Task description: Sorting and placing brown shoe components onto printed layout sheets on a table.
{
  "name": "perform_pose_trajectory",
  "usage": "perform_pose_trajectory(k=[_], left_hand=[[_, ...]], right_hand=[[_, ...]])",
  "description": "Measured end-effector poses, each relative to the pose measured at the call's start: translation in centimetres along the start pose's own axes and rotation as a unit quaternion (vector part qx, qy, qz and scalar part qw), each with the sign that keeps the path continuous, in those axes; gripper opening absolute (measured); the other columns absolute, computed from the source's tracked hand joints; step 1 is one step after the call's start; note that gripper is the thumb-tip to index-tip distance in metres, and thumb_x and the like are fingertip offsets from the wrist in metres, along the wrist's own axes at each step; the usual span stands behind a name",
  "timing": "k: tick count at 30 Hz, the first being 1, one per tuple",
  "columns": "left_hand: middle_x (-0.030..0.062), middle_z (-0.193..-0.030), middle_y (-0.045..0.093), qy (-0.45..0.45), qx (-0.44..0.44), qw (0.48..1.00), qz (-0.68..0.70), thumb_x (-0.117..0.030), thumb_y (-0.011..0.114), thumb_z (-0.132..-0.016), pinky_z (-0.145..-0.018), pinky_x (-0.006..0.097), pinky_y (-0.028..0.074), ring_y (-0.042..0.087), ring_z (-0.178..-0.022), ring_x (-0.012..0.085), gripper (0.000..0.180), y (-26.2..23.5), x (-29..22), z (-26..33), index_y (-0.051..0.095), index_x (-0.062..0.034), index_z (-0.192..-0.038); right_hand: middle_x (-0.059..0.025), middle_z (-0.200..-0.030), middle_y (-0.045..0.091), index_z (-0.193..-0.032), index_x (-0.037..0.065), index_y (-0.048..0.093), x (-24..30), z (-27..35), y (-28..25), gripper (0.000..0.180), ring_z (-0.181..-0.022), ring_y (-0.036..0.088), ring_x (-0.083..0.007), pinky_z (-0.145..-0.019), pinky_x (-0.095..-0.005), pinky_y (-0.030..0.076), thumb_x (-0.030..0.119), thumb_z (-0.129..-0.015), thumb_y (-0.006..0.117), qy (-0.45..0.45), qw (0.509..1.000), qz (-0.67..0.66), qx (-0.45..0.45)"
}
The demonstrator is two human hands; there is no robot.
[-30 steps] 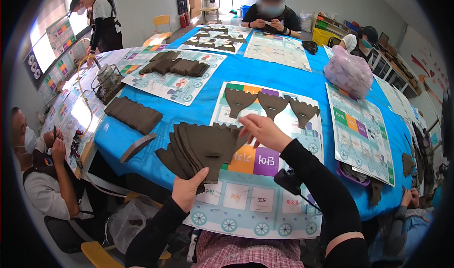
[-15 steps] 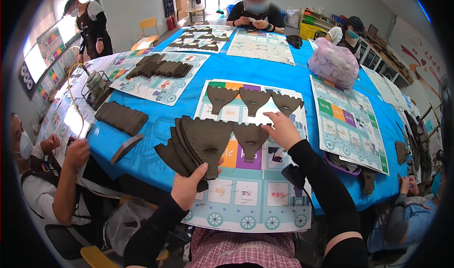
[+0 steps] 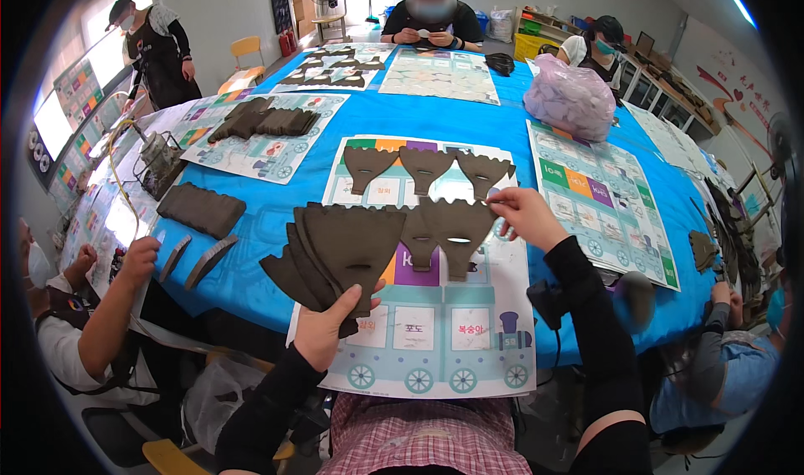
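My left hand (image 3: 328,328) grips a fanned stack of dark grey fan-shaped pieces (image 3: 350,239), each with a scalloped top edge, a narrow stem and a slot near it. The thumb lies over the front stem. My right hand (image 3: 529,218) pinches the upper right corner of a single fan-shaped piece (image 3: 469,224); bright light shows through its slot. This piece partly covers another fan-shaped piece (image 3: 418,245) on the printed sheet (image 3: 402,314). Three more lie in a row farther up: a left piece (image 3: 368,167), a middle piece (image 3: 425,165) and a right piece (image 3: 484,170).
Dark grey stacks (image 3: 201,210) and curved strips (image 3: 209,261) lie to the left on the blue tablecloth (image 3: 276,211). A pink plastic bag (image 3: 571,98) rests at the back right beside another printed sheet (image 3: 599,198). Other people sit or stand around the table.
My right hand now holds another fan-shaped piece; the one it touched before lies on the sheet. A second curved strip has appeared at the left. The view has shifted slightly.
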State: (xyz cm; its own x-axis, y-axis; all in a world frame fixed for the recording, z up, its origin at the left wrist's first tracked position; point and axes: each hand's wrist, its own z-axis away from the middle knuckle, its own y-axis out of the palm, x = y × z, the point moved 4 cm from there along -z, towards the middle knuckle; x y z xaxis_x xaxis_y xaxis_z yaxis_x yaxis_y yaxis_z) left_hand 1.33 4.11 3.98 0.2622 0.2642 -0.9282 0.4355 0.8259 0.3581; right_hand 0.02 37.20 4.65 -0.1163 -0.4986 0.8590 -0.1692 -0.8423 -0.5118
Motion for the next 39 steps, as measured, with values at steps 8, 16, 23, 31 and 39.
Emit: perform_pose_trajectory(k=[8, 16, 23, 31, 39], left_hand=[[0.018, -0.122, 0.052, 0.014, 0.0, 0.998, 0.066, -0.007, 0.046, -0.092, -0.091, 0.037, 0.048, 0.054, -0.112, 0.0278, 0.038, -0.7, 0.9, 2.6, 0.04, 0.0044, -0.127], [0.0061, -0.116, 0.057, 0.046, -0.127, 0.991, 0.024, -0.006, 0.065, -0.083, -0.09, 0.03, 0.043, 0.055, -0.104, 0.0159, 0.04, -4.7, 2.8, 5.5, 0.051, -0.0014, -0.12], [0.0154, -0.112, 0.06, 0.119, -0.244, 0.96, 0.07, -0.005, 0.05, -0.091, -0.082, 0.032, 0.053, 0.061, -0.1, 0.0225, 0.031, -8.8, 0.4, 9.8, 0.047, 0.0049, -0.121], [0.0137, -0.108, 0.063, 0.019, -0.073, 0.996, 0.04, -0.005, 0.053, -0.089, -0.082, 0.032, 0.051, 0.062, -0.096, 0.0213, 0.031, -3.4, 2.7, 7.7, 0.05, 0.0033, -0.119], [0.0112, -0.106, 0.064, 0.011, -0.067, 0.997, -0.037, -0.006, 0.059, -0.087, -0.085, 0.03, 0.048, 0.062, -0.098, 0.0191, 0.034, -2.0, 5.3, 5.2, 0.051, 0.0026, -0.118]], right_hand=[[-0.0166, -0.089, 0.064, -0.099, 0.002, 0.06, 4.8, 2.3, 1.3, 0.023, -0.083, 0.061, -0.036, -0.074, -0.0398, 0.049, 0.018, -0.082, 0.062, -0.196, 0.939, 0.226, -0.168], [-0.0062, -0.074, 0.062, -0.102, -0.004, 0.055, 7.5, 4.4, 13.8, 0.019, -0.053, 0.059, -0.0099, -0.044, -0.0224, 0.042, 0.009, -0.088, 0.058, -0.109, 0.983, -0.083, 0.121], [-0.0087, -0.074, 0.063, -0.097, -0.003, 0.053, 4.8, 4.8, 17.6, 0.022, -0.051, 0.06, -0.0137, -0.043, -0.0256, 0.044, 0.015, -0.088, 0.059, -0.133, 0.97, 0.173, 0.107], [-0.0081, -0.075, 0.065, -0.096, -0.001, 0.053, 8.7, 7.9, 15.7, 0.021, -0.055, 0.057, -0.0107, -0.049, -0.0242, 0.046, 0.019, -0.091, 0.057, -0.048, 0.982, -0.089, 0.16], [-0.0053, -0.079, 0.062, -0.096, 0.0, 0.051, 7.9, 9.4, 12.0, 0.018, -0.057, 0.059, -0.0098, -0.049, -0.0236, 0.046, 0.013, -0.087, 0.061, -0.216, 0.971, 0.073, -0.066]])
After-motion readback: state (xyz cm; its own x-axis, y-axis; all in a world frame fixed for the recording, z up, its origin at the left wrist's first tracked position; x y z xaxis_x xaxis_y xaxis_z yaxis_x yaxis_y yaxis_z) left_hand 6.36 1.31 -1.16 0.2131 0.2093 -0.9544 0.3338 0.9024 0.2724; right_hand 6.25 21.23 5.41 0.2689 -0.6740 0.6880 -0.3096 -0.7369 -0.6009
